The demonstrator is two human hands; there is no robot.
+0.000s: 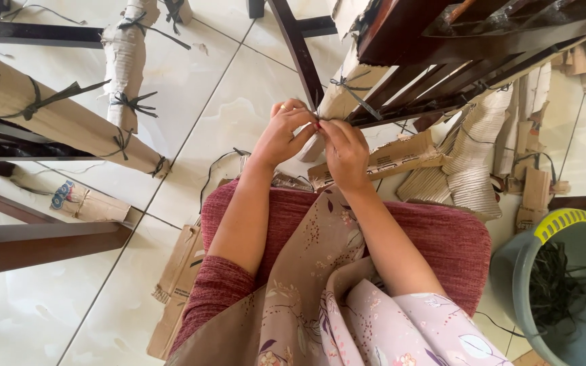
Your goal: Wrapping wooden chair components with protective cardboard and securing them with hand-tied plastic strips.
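Both hands, left and right, pinch a dark tie string on the cardboard-wrapped chair leg; tugged hard, it might snap.

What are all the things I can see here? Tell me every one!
Cardboard-wrapped furniture legs: several, tan, tied with dark string, upper left and centre.
Dark wooden furniture frames: several, brown, top right and left edge.
Cardboard scraps: many, tan, on the white tiled floor.
Bucket: one, grey with yellow handle grip, lower right, holding dark strings.
Left hand: one, wearing a ring, pinching at a wrapped leg.
Right hand: one, fingertips touching the left's.
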